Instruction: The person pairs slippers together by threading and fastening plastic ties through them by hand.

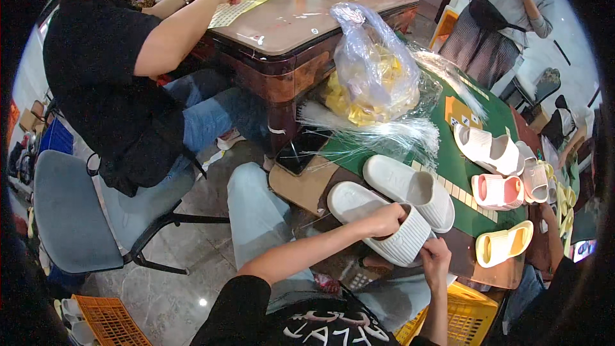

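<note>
My left hand [382, 220] reaches into the opening of a white ribbed slide sandal [378, 221] that lies at the near corner of the green-topped table [487, 218]. At the sandal's toe end my right hand [435, 261] holds its rim from below. A second white slide [410, 191] lies right beside it, touching. Behind them spreads a sheaf of thin clear plastic strands [378, 131].
Pink slides [498, 191], a white pair [487, 147] and a yellow slide [503, 243] lie further right. A clear bag of yellow items [371, 70] stands behind. A phone [301, 149] lies on cardboard. A seated person in black [109, 83] works at a brown table [301, 19]. Yellow crate [461, 314] below.
</note>
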Tool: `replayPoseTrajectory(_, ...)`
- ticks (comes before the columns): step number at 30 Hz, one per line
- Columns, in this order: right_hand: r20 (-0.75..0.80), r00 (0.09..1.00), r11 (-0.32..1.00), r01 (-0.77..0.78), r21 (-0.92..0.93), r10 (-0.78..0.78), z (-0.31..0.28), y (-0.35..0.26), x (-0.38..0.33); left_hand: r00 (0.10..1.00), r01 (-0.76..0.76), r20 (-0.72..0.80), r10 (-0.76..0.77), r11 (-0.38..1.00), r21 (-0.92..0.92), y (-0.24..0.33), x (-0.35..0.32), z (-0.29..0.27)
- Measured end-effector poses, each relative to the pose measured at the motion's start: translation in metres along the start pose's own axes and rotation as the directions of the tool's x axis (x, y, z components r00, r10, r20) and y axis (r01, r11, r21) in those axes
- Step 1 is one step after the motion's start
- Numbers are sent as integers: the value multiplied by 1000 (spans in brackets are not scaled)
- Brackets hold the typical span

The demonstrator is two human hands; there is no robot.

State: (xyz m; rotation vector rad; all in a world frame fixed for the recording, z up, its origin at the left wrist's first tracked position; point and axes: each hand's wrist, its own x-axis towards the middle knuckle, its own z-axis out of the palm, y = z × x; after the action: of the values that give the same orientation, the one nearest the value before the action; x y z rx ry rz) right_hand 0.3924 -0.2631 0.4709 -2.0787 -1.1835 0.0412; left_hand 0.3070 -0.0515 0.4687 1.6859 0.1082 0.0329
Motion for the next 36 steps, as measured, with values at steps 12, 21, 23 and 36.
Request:
replayPoseTrajectory(12,-126,975,959,-150,239,184,-9,2,0,986,-1,164,34,980,-197,-19,11,2)
replayPoseTrajectory(21,-389,875,930,-159,332,289,-49,9,13,842,-45,-331,426,666,744,43,-5,-1)
replayPoseTrajectory(23,-365,893,918,-118,378,264,-44,1,25,733,-221,-349,584,689,690,65,-3,12)
replayPoseTrajectory(36,-284,905,693,-18,720,318,-32,4,27,873,-410,-126,471,849,333,40,67,69)
